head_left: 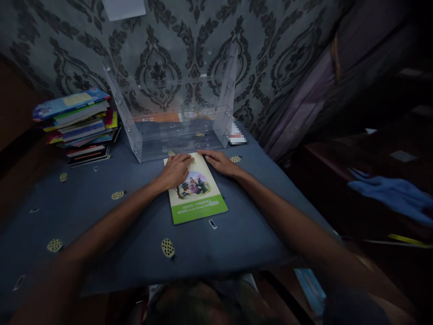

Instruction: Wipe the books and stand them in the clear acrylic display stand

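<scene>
While the left hand (176,171) rests on the book (201,193) and the right hand (220,161) touches its far corner (neither visibly grips), it lies unopened on the counter (250,243), outside the clear rack (135,141).

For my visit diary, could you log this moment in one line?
left hand: on cream-and-green paper booklet; right hand: by its far right corner; clear plastic rack: beyond

The person has two hands, one left hand (177,170) and one right hand (221,163). One counter (252,221) carries one booklet (196,187), one clear stand (179,128) and one pile of books (84,124) too dim to count singly; its cover shows at least seven printed pineapples (168,247).
</scene>
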Available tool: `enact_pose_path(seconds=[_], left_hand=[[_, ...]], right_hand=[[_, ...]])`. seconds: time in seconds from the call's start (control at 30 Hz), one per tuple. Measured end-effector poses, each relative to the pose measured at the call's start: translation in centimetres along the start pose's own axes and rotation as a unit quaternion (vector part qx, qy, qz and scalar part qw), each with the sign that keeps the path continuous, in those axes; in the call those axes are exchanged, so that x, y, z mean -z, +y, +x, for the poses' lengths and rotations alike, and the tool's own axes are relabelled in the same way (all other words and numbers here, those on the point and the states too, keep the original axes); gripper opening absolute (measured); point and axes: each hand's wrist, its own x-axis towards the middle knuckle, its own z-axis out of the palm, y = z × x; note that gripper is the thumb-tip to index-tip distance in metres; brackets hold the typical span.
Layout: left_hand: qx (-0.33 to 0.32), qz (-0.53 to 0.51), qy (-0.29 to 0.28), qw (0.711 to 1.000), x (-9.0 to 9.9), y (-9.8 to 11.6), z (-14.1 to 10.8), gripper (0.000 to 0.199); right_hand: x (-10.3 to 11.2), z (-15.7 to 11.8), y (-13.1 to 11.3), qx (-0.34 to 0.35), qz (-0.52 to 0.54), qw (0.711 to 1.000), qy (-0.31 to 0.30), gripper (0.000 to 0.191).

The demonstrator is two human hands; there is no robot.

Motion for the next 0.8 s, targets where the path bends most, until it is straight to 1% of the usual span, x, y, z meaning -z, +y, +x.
enact_pose_path(seconds=[0.1, 0.17, 0.33, 0.43, 0.53, 0.63, 0.8], left_hand=[[-0.044, -0.009, -0.015, 0.999, -0.2, 1.9, 0.5, 0.052], [-0.074, -0.018, -0.026, 0.997, -0.3, 3.5, 0.0, 0.051], [-0.152, -0.065, -0.046, 0.985, 0.0, 7.4, -3.1, 0.044], [-0.191, -0.094, -0.044, 0.976, 0.5, 9.0, -5.0, 0.039], [-0.197, -0.106, -0.051, 0.973, 0.9, 9.7, -6.0, 0.033], [-0.191, -0.098, -0.056, 0.975, 0.7, 9.8, -6.2, 0.032], [-0.188, -0.082, -0.037, 0.978, 0.2, 9.9, -6.3, 0.029]], right_hand=[[-0.2, 0.2, 0.7, 0.026, -0.004, 1.0, 0.0, 0.046], [-0.3, 0.3, 1.2, 0.043, -0.014, 0.999, 0.007, 0.046], [-0.7, 0.3, 1.1, 0.068, -0.035, 0.997, 0.018, 0.046], [-0.7, 0.3, 0.6, 0.068, -0.038, 0.997, 0.021, 0.045], [-0.8, 0.3, 0.2, 0.066, -0.038, 0.997, 0.023, 0.044], [-0.8, 0.2, 0.0, 0.068, -0.043, 0.996, 0.03, 0.044], [-0.9, 0.4, 0.0, 0.061, -0.065, 0.995, 0.035, 0.043]])
